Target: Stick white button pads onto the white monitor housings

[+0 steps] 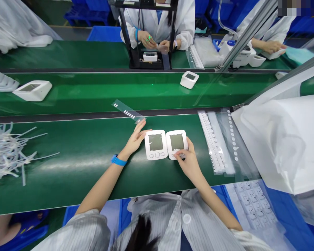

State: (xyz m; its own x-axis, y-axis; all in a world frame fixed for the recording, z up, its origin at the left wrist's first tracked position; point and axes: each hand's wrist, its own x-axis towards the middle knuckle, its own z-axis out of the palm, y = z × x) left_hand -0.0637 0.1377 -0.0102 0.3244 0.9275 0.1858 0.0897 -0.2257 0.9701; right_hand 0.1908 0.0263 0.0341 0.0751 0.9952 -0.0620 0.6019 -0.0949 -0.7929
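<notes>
Two white devices with grey screens lie side by side on the green table, the left device (156,144) and the right device (176,143). My left hand (135,140) pinches the end of a clear plastic strip (128,112) with small white labels, beside the left device's upper corner. My right hand (187,161) presses its fingertips on the lower edge of the right device, at the buttons. A blue band sits on my left wrist.
Sheets of small white stickers (216,143) lie to the right, beside a large white bag (282,139). A heap of used strips (5,153) is at left. More white devices (32,90) (189,79) ride the belt behind; across it, a person works at a black stand (149,55).
</notes>
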